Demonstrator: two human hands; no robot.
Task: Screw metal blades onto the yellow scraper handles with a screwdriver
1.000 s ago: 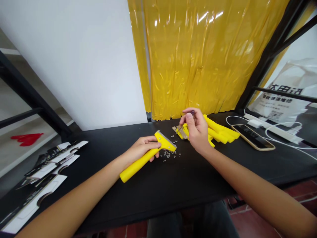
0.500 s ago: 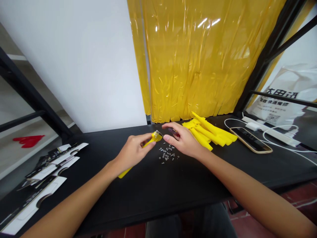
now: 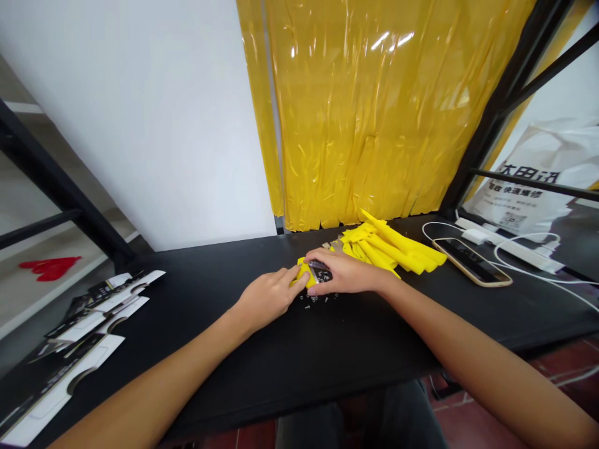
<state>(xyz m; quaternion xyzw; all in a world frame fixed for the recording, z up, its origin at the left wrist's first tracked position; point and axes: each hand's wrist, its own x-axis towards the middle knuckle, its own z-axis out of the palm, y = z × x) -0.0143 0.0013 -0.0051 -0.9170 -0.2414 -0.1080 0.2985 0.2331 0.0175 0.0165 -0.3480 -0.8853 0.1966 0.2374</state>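
My left hand (image 3: 271,293) is closed around a yellow plastic tool (image 3: 302,272) that looks like a scraper; most of it is hidden under the fingers. Against its head, my right hand (image 3: 340,272) curls thumb and fingers around a dark, see-through piece (image 3: 321,274), its kind unclear. Both hands meet low over the black tabletop (image 3: 281,362). Small screws and nuts (image 3: 307,306) lie scattered beneath and just in front of the right hand, which partly covers them. Behind that hand is a pile of yellow plastic handles (image 3: 397,247).
To the right, a phone (image 3: 475,262) lies beside a white power strip (image 3: 510,243) and cables. Printed card sleeves (image 3: 88,349) are stacked at the left. A yellow plastic curtain (image 3: 365,125) hangs behind the table, with a white plastic bag (image 3: 519,206) beyond the black frame.
My left hand has moved right and turned the yellow tool over, nearer the tabletop. My right hand has come down over the screws, and its dark piece now sits against the tool's head.
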